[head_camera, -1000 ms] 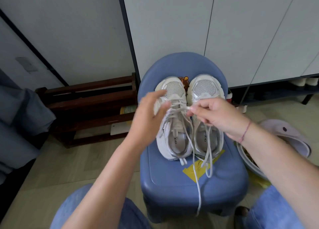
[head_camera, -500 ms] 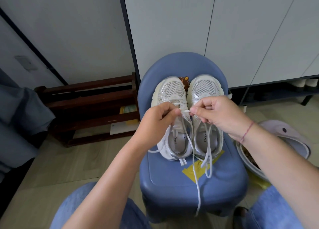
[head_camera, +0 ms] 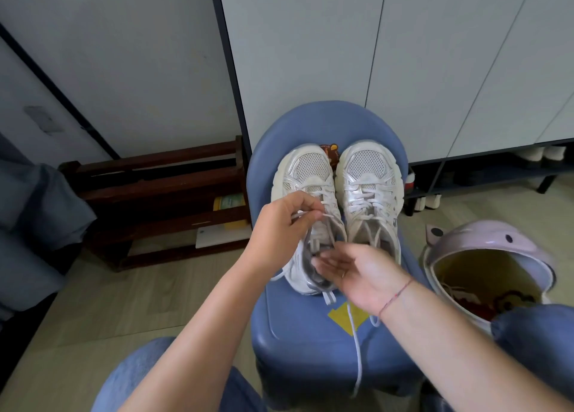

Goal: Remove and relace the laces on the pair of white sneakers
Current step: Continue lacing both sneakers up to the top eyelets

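Observation:
Two white sneakers stand side by side, toes away from me, on a small blue chair [head_camera: 298, 337]. Over the left sneaker [head_camera: 306, 175], my left hand [head_camera: 284, 225] pinches a white lace [head_camera: 324, 216] between thumb and fingers. My right hand [head_camera: 354, 272] hovers palm up over the heels with fingers apart and nothing in it. The right sneaker [head_camera: 369, 175] is laced, and one of its lace ends [head_camera: 358, 359] trails down over the front of the chair seat.
A lilac bin [head_camera: 484, 250] with its lid open stands at the right of the chair. A dark wooden rack [head_camera: 161, 200] lies to the left against the wall. White cabinet doors [head_camera: 403, 54] rise behind. My knees in jeans sit at the bottom.
My right hand let go of the lace near the left hand, dropped toward the heels and opened. The left hand kept its pinch on the lace over the left sneaker.

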Motion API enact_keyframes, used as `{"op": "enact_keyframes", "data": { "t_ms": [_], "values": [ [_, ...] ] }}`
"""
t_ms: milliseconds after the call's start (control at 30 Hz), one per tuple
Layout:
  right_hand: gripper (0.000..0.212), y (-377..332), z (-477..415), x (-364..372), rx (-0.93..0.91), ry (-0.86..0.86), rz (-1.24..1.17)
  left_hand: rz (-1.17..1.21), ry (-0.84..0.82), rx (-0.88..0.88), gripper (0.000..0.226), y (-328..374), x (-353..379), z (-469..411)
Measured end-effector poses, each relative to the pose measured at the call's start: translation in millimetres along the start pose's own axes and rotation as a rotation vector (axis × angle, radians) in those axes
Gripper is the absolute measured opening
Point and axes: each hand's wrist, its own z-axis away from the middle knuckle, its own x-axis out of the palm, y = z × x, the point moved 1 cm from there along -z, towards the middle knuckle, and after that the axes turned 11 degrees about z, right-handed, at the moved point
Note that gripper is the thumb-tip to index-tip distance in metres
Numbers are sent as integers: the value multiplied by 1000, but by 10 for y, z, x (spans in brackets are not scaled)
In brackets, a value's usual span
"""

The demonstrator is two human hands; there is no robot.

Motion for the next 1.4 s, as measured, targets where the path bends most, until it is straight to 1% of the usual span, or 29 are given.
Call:
{"op": "enact_keyframes", "data": {
  "t_ms": [67, 100, 167, 267, 367, 467, 567, 667, 733, 833, 967, 1100, 1167, 1200, 1267, 1300, 1400],
  "values": [
    [33, 107, -96, 47, 52, 14, -75, -35, -17, -3, 10, -26, 17, -5],
    [31, 129, -142, 85, 59, 24, -113, -55, -27, -2, 11, -45, 26, -4],
    [14, 159, -213, 167, 57, 44, -223, -84, -38, -1, 14, -92, 46, 1],
    [8, 217, -267, 257, 30, 70, -359, -94, -9, -1, 12, -142, 46, 4],
    [19, 245, -288, 284, -33, 22, -498, -87, 16, 12, 11, -164, 30, 5],
    [18, 232, -280, 290, -62, -69, -480, -95, 26, 17, 12, -187, 40, 15],
    [22, 195, -258, 290, -99, -119, -473, -79, 57, 22, 13, -224, 38, 17],
    [21, 159, -246, 275, -142, -113, -444, -35, 99, 28, 15, -243, 28, 16],
    [18, 148, -238, 254, -179, -98, -396, -50, 121, 43, 15, -253, 29, 11],
    [21, 155, -189, 220, -241, -79, -328, -35, 179, 45, 13, -267, 23, -11],
    [21, 205, -146, 170, -310, -96, -312, -6, 232, 28, 10, -300, 25, -64],
    [17, 128, -143, 144, -234, -98, -392, -62, 278, 75, 14, -305, 35, -72],
    [27, 61, -160, 166, -193, -91, -424, -90, 293, 100, 13, -293, 35, -72],
    [26, 44, -180, 187, -172, -85, -438, -112, 296, 116, 12, -291, 39, -73],
    [15, 31, -214, 227, -133, -69, -451, -165, 288, 160, 9, -288, 59, -70],
    [16, 29, -227, 239, -120, -70, -455, -191, 282, 186, 8, -291, 69, -70],
    [30, 38, -262, 228, -87, -99, -483, -243, 280, 203, 4, -315, 40, -80]
  ]
}}
